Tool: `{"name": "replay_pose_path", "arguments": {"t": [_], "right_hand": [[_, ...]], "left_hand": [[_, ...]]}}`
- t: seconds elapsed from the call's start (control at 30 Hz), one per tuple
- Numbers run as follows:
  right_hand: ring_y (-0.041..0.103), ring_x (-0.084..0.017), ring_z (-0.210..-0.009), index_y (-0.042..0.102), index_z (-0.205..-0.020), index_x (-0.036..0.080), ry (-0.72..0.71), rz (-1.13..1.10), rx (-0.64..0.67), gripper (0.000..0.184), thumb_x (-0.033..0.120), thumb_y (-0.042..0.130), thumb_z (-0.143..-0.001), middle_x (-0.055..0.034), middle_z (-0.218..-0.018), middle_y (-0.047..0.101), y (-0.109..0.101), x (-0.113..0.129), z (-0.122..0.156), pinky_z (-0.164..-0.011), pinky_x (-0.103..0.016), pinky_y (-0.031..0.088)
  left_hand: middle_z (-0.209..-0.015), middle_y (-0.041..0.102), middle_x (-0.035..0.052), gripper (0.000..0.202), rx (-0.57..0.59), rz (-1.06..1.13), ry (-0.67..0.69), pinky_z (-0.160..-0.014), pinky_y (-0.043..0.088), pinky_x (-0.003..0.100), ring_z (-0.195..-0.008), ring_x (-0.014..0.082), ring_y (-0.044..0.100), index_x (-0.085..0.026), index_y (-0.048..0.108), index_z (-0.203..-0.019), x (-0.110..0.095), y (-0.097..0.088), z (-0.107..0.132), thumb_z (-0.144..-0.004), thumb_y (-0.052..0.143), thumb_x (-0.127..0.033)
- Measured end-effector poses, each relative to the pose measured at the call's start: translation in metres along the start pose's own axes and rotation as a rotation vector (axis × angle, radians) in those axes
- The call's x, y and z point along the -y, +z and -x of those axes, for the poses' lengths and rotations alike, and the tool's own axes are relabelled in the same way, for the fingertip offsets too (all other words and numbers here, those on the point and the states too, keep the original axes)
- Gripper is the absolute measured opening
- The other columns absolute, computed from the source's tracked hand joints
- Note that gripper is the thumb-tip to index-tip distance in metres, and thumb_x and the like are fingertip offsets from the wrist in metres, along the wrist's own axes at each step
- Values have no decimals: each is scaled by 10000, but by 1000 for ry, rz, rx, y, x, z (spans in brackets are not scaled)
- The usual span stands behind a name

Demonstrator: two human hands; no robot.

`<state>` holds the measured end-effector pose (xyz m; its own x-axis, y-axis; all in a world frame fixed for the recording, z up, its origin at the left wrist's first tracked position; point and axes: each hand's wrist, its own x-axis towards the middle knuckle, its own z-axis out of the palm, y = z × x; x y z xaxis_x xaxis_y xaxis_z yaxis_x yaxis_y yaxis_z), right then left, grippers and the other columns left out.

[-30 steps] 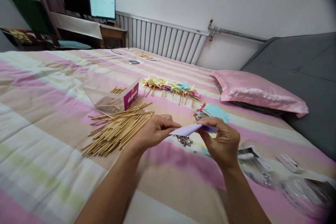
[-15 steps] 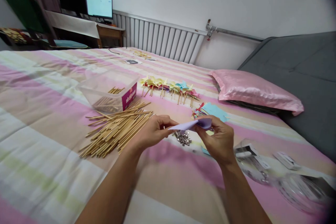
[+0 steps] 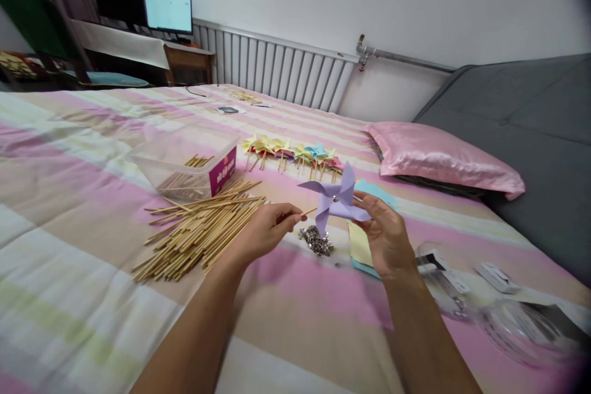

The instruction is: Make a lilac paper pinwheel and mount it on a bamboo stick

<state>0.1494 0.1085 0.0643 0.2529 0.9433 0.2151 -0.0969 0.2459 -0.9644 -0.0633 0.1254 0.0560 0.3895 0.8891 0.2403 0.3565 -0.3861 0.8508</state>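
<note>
A purple paper pinwheel (image 3: 339, 208) with a silver pin at its centre faces up between my hands. My left hand (image 3: 268, 231) is closed, pinching a thin wooden stick (image 3: 309, 212) that runs towards the pinwheel's back. My right hand (image 3: 385, 231) grips the pinwheel's right side, thumb and fingers partly behind the paper. Beneath it lies a heap of small silver pins (image 3: 317, 241) on the striped bedspread (image 3: 295, 314). A large pile of wooden sticks (image 3: 203, 237) is left of my left hand. Yellow and blue paper sheets (image 3: 361, 245) lie partly hidden by my right hand.
Behind the stick pile stands a clear plastic box (image 3: 184, 163) holding more sticks. A row of finished pinwheels (image 3: 281, 149) lies further back. Blue paper (image 3: 376, 191) sits beyond my right hand. Clear packaging (image 3: 521, 332) lies at the right, and a pink pillow (image 3: 443, 157) behind.
The purple paper has turned from nearly edge-on to show its pinwheel face and centre pin. The stick in my left hand has come into view. The camera view has shifted slightly.
</note>
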Motion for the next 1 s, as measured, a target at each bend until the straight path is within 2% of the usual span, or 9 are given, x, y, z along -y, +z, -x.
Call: {"name": "replay_pose_path", "arguments": {"t": [0.13, 0.33, 0.47, 0.67, 0.83, 1.0], "right_hand": [[686, -208, -709, 686, -949, 164, 69, -24, 65, 422, 454, 736, -646, -55, -847, 710, 7, 2, 5, -726, -359, 513], [656, -190, -668, 709, -745, 136, 38, -68, -152, 327, 318, 837, -506, -46, -722, 709, 17, -8, 5, -734, -382, 534], [650, -184, -695, 713, -734, 143, 2, -67, -187, 283, 292, 829, -523, -30, -715, 706, 14, -14, 3, -760, -373, 523], [639, -193, -682, 717, -753, 139, -87, 18, -187, 255, 307, 796, -578, -46, -721, 703, 15, -15, 4, -668, -350, 525], [615, -173, -613, 716, -743, 135, -82, 29, -246, 285, 313, 809, -542, -40, -686, 692, 14, -17, 4, -616, -335, 519], [613, -169, -635, 702, -734, 137, -72, 10, -227, 269, 310, 809, -557, -31, -695, 687, 13, -17, 3, -640, -326, 508]], "left_hand": [[-635, 543, -2, 309, -1, 21, 9, -503, 321, 210, -565, 99, 437, -141, 682, -904, 1, 2, 0, -853, 485, -373], [-625, 549, -2, 285, 15, 58, 34, -512, 328, 211, -560, 96, 432, -136, 686, -881, -1, 7, 0, -845, 503, -351], [-636, 558, 0, 267, 24, 95, 45, -524, 339, 211, -567, 94, 442, -138, 682, -875, -3, 11, 0, -842, 509, -339], [-609, 527, -11, 292, 32, 108, 49, -505, 312, 210, -550, 91, 416, -138, 673, -836, -1, 17, 0, -849, 497, -370], [-599, 520, -15, 276, 30, 112, 44, -500, 306, 206, -535, 81, 407, -127, 659, -795, -4, 21, 1, -847, 505, -350], [-597, 519, -12, 263, 36, 157, 30, -498, 313, 200, -534, 79, 415, -122, 655, -779, -5, 22, 1, -835, 524, -343]]}}
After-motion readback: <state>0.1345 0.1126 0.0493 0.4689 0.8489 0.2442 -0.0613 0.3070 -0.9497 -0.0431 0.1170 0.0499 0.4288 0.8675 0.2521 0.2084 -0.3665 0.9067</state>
